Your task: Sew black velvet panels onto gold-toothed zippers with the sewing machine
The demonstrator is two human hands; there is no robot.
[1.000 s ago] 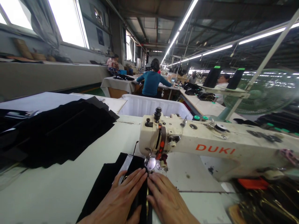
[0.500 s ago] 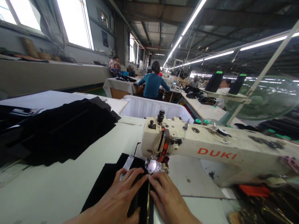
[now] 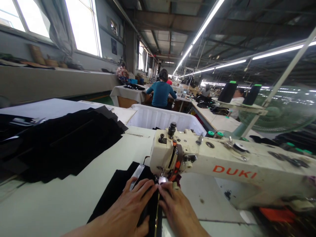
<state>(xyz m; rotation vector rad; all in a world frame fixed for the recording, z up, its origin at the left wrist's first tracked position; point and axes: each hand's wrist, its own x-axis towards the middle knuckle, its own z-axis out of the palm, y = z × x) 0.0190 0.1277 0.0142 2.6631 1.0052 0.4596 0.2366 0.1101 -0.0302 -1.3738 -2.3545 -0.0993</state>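
Observation:
A black fabric piece (image 3: 108, 194) lies under the head of a white sewing machine (image 3: 197, 154). A strip with a gold line (image 3: 156, 214), which looks like a metal zipper, runs along its right edge towards the presser foot (image 3: 163, 180). My left hand (image 3: 130, 204) rests flat on the fabric, fingers stretched out, fingertips close to the foot. Beside the strip, my right hand (image 3: 179, 207) has its thumb and fingers closed at the fabric's right edge. A pale shiny strip (image 3: 137, 174) lies on the fabric past my left fingers. The needle is hidden.
A tall stack of black fabric pieces (image 3: 66, 141) covers the table's left side. Behind the machine stands a white plastic bin (image 3: 170, 118). Thread cones (image 3: 227, 92) and a green fan (image 3: 281, 108) are on the right. A person in a teal top (image 3: 160, 93) sits ahead.
The view has tilted slightly, so the machine appears lower and a little further right. Both hands keep nearly the same place on the fabric by the presser foot.

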